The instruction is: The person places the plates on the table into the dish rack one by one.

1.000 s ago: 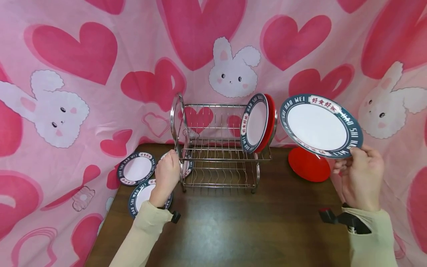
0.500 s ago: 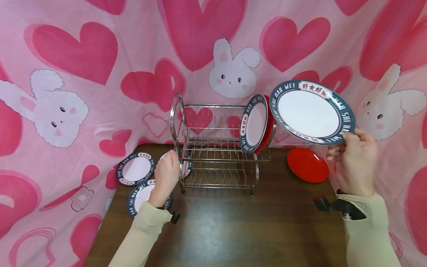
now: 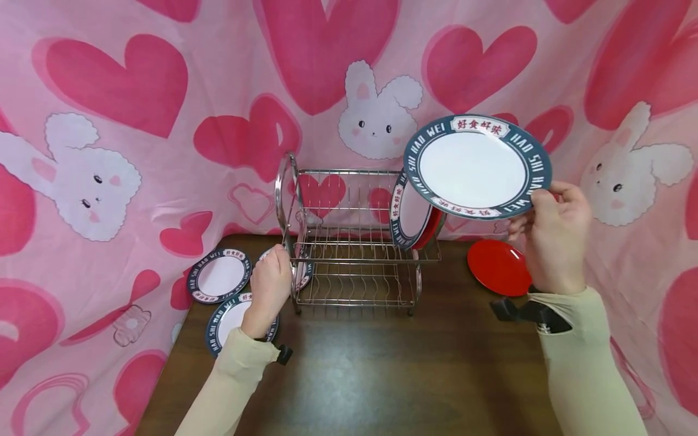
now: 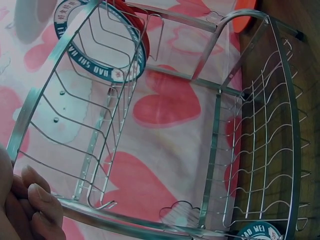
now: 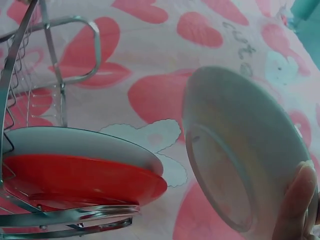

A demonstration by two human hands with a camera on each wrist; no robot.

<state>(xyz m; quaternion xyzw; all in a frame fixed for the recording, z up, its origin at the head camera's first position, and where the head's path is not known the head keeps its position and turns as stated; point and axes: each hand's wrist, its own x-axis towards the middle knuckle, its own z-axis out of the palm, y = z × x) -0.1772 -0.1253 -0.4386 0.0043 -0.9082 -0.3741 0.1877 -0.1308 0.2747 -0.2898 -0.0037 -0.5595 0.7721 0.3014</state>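
Observation:
My right hand (image 3: 560, 239) pinches the rim of a white plate (image 3: 473, 171) with a dark teal lettered border. The plate is held up in the air, tilted, overlapping the rack's right end in the head view; its pale underside (image 5: 240, 150) shows in the right wrist view. My left hand (image 3: 271, 281) grips the left front of a two-tier metal dish rack (image 3: 360, 261), fingers curled at the upper tier's rail in the left wrist view. On that upper tier, at the right end, a matching teal-bordered plate (image 3: 412, 215) stands on edge beside a red plate (image 5: 85, 177).
Another red plate (image 3: 498, 266) lies on the wooden table (image 3: 376, 375) right of the rack. At the left lie teal-bordered plates, one at the back (image 3: 220, 275), one nearer (image 3: 231, 321) partly behind my left arm, and one by the rack (image 3: 306, 266). A pink heart-and-rabbit cloth (image 3: 229, 54) hangs behind.
My right hand has carried the plate left and upward, from beyond the rack's right side to in front of the standing plates. My left hand has stayed on the rack.

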